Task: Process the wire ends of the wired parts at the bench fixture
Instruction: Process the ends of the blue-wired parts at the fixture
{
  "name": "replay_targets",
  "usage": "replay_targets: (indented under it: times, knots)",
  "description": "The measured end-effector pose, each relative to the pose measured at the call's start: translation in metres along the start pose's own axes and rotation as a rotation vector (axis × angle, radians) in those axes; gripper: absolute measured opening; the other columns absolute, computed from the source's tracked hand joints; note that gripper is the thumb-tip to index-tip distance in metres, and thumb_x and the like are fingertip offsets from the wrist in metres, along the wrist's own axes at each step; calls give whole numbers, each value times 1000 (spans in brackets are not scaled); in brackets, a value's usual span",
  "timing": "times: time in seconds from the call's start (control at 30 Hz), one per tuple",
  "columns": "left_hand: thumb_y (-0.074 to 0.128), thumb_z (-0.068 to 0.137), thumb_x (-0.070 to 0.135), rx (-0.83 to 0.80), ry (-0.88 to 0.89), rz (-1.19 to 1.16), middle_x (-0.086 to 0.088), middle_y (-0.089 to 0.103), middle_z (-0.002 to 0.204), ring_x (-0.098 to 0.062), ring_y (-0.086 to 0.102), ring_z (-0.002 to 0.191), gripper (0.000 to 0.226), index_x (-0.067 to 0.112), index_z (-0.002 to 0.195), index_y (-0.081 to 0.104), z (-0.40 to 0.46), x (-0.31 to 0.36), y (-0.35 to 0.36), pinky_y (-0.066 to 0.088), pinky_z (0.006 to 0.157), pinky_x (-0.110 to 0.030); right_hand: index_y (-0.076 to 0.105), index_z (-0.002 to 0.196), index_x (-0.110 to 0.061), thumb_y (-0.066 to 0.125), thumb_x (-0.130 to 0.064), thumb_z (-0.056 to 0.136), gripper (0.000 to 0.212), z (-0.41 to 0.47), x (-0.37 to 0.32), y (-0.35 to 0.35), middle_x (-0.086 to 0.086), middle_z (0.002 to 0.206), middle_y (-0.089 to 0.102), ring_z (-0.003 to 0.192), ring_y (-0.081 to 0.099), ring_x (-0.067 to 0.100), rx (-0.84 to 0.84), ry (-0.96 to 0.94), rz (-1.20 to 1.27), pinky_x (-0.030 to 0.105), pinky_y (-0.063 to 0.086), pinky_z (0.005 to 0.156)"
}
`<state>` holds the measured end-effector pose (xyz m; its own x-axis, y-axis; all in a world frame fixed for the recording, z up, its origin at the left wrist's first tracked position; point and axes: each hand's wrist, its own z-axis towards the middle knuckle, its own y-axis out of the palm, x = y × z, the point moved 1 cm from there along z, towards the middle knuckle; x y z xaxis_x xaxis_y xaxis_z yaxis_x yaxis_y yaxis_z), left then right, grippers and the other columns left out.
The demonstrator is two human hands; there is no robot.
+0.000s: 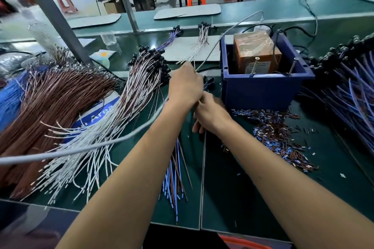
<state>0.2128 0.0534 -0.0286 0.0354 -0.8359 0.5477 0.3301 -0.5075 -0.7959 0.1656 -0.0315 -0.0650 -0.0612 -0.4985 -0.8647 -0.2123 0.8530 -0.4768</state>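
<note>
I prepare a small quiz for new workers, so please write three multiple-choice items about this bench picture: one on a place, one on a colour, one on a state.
1. Where does the heap of cut insulation bits lie?
A. in front of the blue bin
B. inside the blue bin
C. on the far shelf

2. Which colour is the box inside the blue bin?
A. green
B. orange-brown
C. white

3. What is the left hand doing?
A. lying flat on the bench
B. hanging idle
C. gripping a bunch of wires

Answers: 1 A, the bits lie on the green mat below the bin's front wall. 2 B, the wrapped box looks orange-brown. 3 C, its fingers curl round the wires, close to the right hand.
</note>
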Motion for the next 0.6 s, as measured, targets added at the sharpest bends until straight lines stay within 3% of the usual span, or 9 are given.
replay_targets:
  times: [0.13, 0.27, 0.37, 0.47, 0.6]
  knots:
    - [63, 94, 20, -130, -29, 16, -16, 72, 104, -36, 64, 106, 17, 5, 101, 69, 2, -1, 11, 49, 87, -36, 57, 94, -1, 37, -6, 97, 20, -1, 0, -4, 15, 55, 69, 40, 64, 25, 0, 24, -58, 21, 43, 38]
    - [77, 87, 23, -158, -15, 100, -11, 73, 100, -33, 67, 100, 17, 14, 99, 70, 6, -6, 14, 51, 84, -34, 58, 102, 2, 42, -6, 93, 20, 2, 3, -6, 12, 54, 69, 40, 65, 22, -21, 31, -55, 21, 45, 41]
    - [76, 83, 13, -209, 23, 162, -11, 74, 92, -33, 70, 93, 8, 17, 90, 74, 8, -5, 12, 57, 83, -35, 60, 104, 3, 41, -9, 94, 25, 6, 5, -4, 12, 53, 69, 40, 65, 21, -20, 29, -39, 21, 46, 41]
    - [70, 80, 6, -278, 51, 233, -10, 75, 86, -32, 70, 88, 14, 18, 85, 77, 9, -2, 8, 60, 82, -36, 62, 101, 0, 40, -10, 96, 25, 7, 6, -3, 12, 54, 69, 39, 64, 19, -18, 13, -35, 19, 45, 40]
    - [68, 77, 2, -313, 32, 251, -12, 76, 90, -31, 71, 92, 22, 14, 91, 79, 13, -1, 4, 60, 85, -37, 60, 93, -7, 39, -13, 102, 24, 4, 5, -4, 18, 71, 74, 47, 70, 25, -12, -22, -10, 22, 44, 40]
